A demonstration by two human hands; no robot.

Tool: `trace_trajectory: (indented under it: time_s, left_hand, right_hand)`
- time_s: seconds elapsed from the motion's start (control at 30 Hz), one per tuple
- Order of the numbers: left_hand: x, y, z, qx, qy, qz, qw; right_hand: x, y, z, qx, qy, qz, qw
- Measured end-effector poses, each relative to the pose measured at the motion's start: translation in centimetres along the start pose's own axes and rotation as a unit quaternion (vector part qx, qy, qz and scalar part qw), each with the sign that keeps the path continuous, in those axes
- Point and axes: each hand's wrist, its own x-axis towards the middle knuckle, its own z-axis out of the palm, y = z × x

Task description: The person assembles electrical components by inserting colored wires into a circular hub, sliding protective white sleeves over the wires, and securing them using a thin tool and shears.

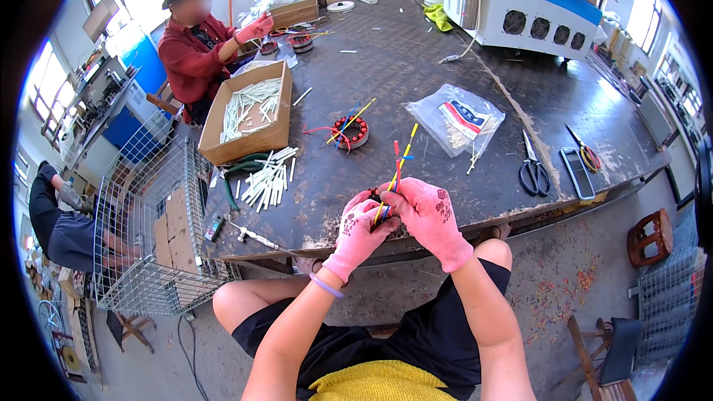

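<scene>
Both my hands wear pink gloves and meet over the table's near edge. My left hand is closed around the base of a bundle of wires. My right hand pinches the same wires, which stick up in yellow, red and blue. A dark, partly visible coil part lies behind the gloves and is mostly hidden. Farther off, a wound motor stator with red windings rests on the table, its coloured leads spread out. Short white tubes are heaped left of my hands.
A cardboard box holds many more white tubes. Green-handled pliers, a thin torch-like tool, a plastic bag, and black-handled scissors lie around. A blue-white machine stands far right; another person works far left.
</scene>
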Motion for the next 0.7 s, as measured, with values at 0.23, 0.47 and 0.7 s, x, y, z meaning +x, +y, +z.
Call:
trace_trajectory:
  time_s: [0.23,0.47,0.7]
  left_hand:
    - [-0.1,-0.5,0.5,-0.004,0.010,0.006,1.000]
    - [-0.5,-1.0,1.0,0.005,0.018,0.031,0.999]
    - [1.2,1.1,-2.3,-0.101,-0.061,0.066,0.991]
  right_hand:
    - [0.2,0.0,0.4,0.021,0.010,0.017,1.000]
    - [-0.3,0.0,0.7,0.097,-0.015,0.067,0.993]
    - [0.6,-0.4,-0.2,0.206,-0.051,0.062,0.975]
